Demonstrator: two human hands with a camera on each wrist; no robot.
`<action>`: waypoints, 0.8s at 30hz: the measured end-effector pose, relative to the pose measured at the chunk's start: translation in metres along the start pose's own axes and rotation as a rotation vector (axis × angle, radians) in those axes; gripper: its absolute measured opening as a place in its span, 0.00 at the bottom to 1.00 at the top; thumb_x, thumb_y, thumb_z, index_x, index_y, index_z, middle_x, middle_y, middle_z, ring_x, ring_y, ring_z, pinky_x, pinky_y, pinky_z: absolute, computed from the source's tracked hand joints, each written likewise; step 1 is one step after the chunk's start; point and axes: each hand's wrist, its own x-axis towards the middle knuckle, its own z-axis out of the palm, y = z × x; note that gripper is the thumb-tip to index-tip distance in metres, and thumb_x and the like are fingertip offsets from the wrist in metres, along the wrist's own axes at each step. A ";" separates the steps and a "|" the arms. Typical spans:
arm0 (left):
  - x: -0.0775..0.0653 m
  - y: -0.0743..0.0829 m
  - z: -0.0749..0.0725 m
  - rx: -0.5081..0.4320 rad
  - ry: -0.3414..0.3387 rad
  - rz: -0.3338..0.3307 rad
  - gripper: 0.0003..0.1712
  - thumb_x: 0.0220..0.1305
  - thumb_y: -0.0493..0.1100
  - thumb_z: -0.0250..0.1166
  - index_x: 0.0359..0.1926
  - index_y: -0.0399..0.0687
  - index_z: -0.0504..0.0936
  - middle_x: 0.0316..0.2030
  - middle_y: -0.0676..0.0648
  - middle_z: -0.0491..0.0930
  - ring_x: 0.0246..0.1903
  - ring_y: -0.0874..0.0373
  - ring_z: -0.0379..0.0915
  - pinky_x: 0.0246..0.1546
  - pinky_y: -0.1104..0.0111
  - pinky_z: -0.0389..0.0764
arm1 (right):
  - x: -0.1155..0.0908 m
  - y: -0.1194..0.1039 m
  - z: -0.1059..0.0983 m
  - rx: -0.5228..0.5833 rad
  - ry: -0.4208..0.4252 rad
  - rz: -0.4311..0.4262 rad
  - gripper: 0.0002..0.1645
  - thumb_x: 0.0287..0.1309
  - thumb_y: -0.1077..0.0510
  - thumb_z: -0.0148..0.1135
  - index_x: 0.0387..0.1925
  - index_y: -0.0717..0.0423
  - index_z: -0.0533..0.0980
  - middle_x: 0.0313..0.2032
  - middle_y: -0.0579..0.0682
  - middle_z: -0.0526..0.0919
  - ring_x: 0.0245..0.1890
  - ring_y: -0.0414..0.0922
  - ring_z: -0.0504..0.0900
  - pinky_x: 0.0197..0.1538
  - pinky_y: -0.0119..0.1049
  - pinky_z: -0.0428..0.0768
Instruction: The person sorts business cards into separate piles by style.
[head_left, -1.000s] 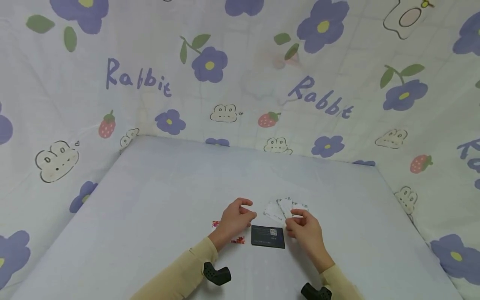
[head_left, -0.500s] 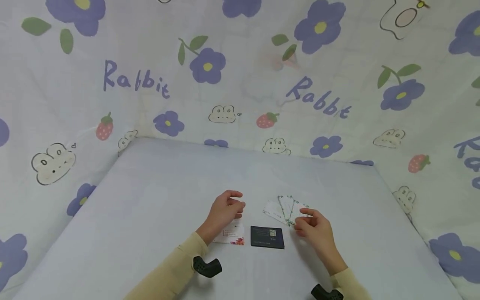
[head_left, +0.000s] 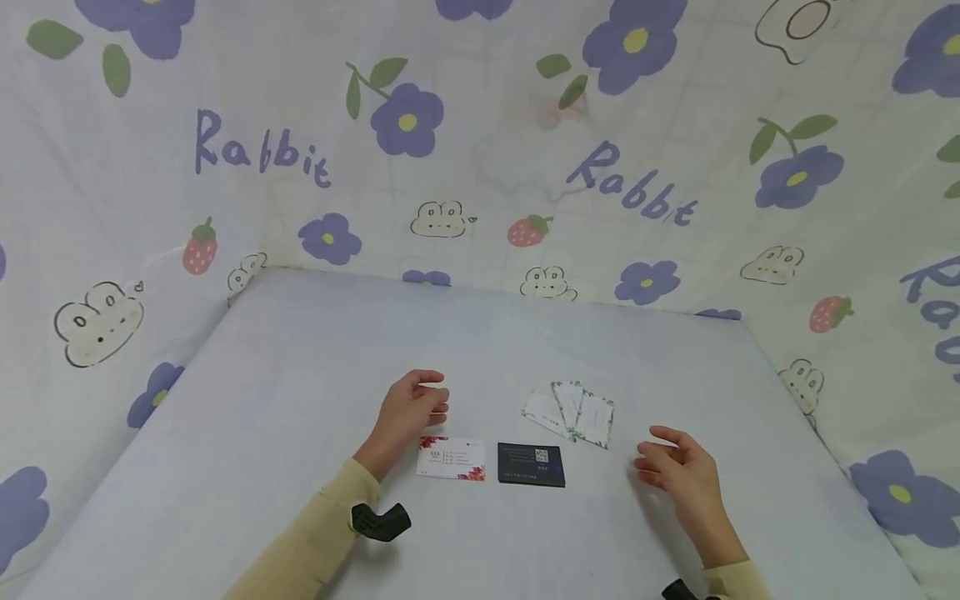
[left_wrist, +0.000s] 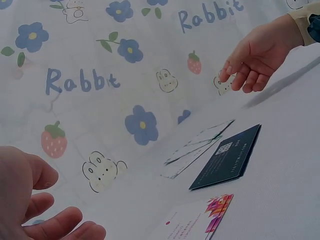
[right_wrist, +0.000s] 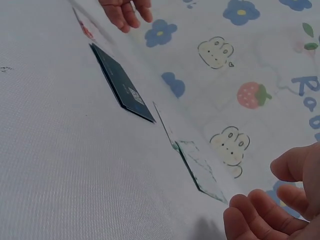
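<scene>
My left hand (head_left: pixel 407 408) hovers over the table just behind a stack of white cards with red floral corners (head_left: pixel 452 458), fingers loosely bent and holding nothing. To the right of those lies a stack of dark cards (head_left: pixel 531 464) with a QR code. Behind it, white cards with green leafy edges (head_left: pixel 596 419) are spread in a fan. My right hand (head_left: pixel 682 471) is in the air to the right of the fan, fingers relaxed and nothing in them. In the right wrist view, the leafy cards (right_wrist: pixel 200 172) lie just beyond its fingertips.
A white cloth covers the table (head_left: pixel 360 333). Curtains (head_left: pixel 480 167) printed with flowers, rabbits and strawberries rise at the back and both sides. Each wrist carries a black camera mount (head_left: pixel 381 522).
Both hands have drawn apart, the left going left and the right going right. The red-floral cards, partly covered before, now show fully, as does the leafy fan.
</scene>
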 end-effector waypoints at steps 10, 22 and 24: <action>0.001 -0.001 -0.005 -0.014 0.015 -0.005 0.21 0.67 0.43 0.60 0.58 0.42 0.73 0.46 0.35 0.81 0.43 0.43 0.80 0.44 0.63 0.84 | 0.001 0.003 -0.004 0.012 -0.019 0.012 0.28 0.66 0.59 0.57 0.63 0.64 0.62 0.29 0.35 0.82 0.30 0.34 0.84 0.37 0.28 0.83; 0.001 -0.003 -0.002 -0.001 0.005 -0.003 0.21 0.66 0.43 0.61 0.58 0.41 0.74 0.44 0.36 0.81 0.39 0.48 0.81 0.44 0.61 0.84 | 0.005 0.001 0.002 -0.053 -0.011 -0.005 0.28 0.65 0.59 0.58 0.63 0.64 0.64 0.31 0.37 0.81 0.29 0.34 0.84 0.37 0.29 0.83; 0.001 -0.002 0.000 -0.009 -0.008 0.002 0.21 0.66 0.42 0.61 0.58 0.40 0.74 0.44 0.36 0.81 0.40 0.47 0.81 0.44 0.60 0.84 | 0.005 -0.001 0.003 -0.056 -0.011 -0.009 0.28 0.65 0.59 0.58 0.63 0.64 0.63 0.31 0.38 0.81 0.29 0.34 0.84 0.37 0.29 0.83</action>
